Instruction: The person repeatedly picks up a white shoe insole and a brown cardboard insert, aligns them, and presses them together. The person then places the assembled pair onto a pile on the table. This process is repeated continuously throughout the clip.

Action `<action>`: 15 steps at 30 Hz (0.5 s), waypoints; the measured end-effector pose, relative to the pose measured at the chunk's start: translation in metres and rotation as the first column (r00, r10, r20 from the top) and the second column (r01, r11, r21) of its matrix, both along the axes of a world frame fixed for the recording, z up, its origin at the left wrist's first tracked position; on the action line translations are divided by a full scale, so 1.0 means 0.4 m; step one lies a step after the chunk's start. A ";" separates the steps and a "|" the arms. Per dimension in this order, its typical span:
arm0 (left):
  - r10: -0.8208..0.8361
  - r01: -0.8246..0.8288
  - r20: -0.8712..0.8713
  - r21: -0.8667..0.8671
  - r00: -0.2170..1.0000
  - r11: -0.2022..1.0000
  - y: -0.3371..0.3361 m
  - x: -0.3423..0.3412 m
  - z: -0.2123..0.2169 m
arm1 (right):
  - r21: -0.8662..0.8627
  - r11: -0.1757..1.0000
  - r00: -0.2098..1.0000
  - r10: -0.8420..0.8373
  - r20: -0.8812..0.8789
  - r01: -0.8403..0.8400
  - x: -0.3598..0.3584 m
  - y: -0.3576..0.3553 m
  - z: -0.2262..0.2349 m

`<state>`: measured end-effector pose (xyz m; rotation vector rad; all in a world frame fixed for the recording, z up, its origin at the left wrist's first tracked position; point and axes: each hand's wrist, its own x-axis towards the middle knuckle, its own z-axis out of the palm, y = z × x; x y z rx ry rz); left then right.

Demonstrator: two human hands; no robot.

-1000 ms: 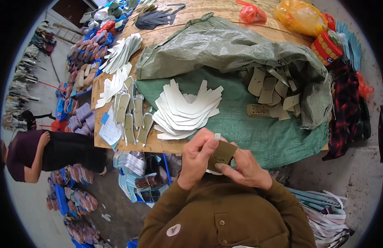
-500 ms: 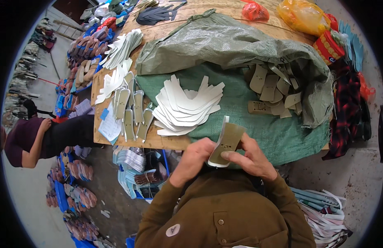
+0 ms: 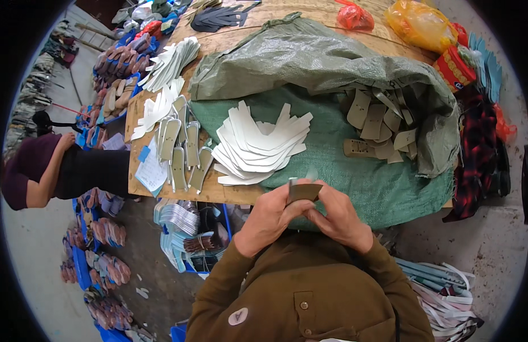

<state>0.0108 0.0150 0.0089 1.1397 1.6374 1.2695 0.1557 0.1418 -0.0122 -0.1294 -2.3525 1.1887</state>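
Just beyond my chest, my left hand (image 3: 269,219) and my right hand (image 3: 339,216) both grip an olive-tan shoe insole board (image 3: 304,192). It is tipped so that mostly one end shows; the thumbs press on its near side. A whitish edge shows at its upper left, and the fingers hide the rest. Ahead lies a fanned stack of white curved cutouts (image 3: 258,151) on the green woven sack. Left of that, several similar boards with white edging (image 3: 177,165) lie on the table. Loose tan boards (image 3: 373,121) sit in the sack's opening at the right.
The wooden table (image 3: 235,195) carries the green sack (image 3: 355,194), more white cutouts (image 3: 171,64), a paper sheet (image 3: 152,171) and plastic bags (image 3: 421,25). Below its left edge stands a blue crate (image 3: 227,219) of bundled pieces. Another person (image 3: 47,165) stands at the left.
The board has been tilted from nearly upright to edge-on and brought lower. My right hand has moved in close to my left, and both now hold it with thumbs together.
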 end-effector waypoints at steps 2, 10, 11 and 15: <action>0.088 -0.059 -0.160 0.174 0.983 0.983 -0.002 -0.008 -0.007 | -0.102 0.993 0.992 -0.074 -0.101 0.063 -0.002 0.002 0.023; 0.221 0.048 -0.436 0.525 0.872 0.850 -0.020 -0.003 -0.060 | -0.819 0.566 0.984 0.067 0.162 0.097 -0.009 0.004 -0.007; 0.237 0.032 -0.421 0.540 0.876 0.841 -0.022 0.004 -0.066 | -0.845 0.526 0.985 0.074 0.157 0.095 -0.024 -0.002 0.005; 0.281 -0.016 -0.479 0.486 0.832 0.874 -0.029 0.012 -0.060 | -0.591 0.795 0.990 -0.130 0.058 0.139 -0.037 -0.013 -0.009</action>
